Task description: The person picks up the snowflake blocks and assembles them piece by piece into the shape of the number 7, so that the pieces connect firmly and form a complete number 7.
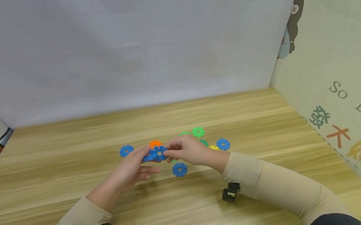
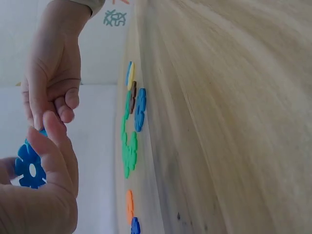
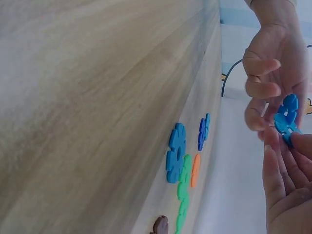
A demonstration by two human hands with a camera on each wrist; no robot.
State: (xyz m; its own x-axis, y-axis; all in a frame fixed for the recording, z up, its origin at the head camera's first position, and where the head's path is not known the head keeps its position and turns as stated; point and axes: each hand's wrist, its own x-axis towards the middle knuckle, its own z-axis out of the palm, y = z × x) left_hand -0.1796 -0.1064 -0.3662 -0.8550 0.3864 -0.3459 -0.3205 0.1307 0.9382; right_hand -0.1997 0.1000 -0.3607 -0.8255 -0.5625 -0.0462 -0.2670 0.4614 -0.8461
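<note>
Landmark: front blue disc (image 1: 176,170), flat on the wood-grain counter (image 1: 167,220), nearest loose piece to the person. All positions relative to it.

Held blue pair (image 1: 155,153): two notched discs touching each other, raised off the counter, above the landmark and slightly left, on its far side. Can't tell if the slots are engaged.

Left hand (image 1: 132,166), left of landmark: thumb and fingers pinching the left part of the pair, lower fingers loosely bent. Right hand (image 1: 189,150), beyond and slightly right: fingertips pinching the pair's right edge.

Loose discs: light green disc (image 1: 174,161) just beyond it, mostly covered; orange disc (image 1: 155,143) farther back, slightly left; left blue disc (image 1: 124,151) left and back. To the right and back: bright green disc (image 1: 195,132), dark green disc (image 1: 203,141), yellow disc (image 1: 214,148), right blue disc (image 1: 220,145). The last two sit next to each other. Brown disc (image 2: 133,100) is also near the landmark, seen from the wrists only.
</note>
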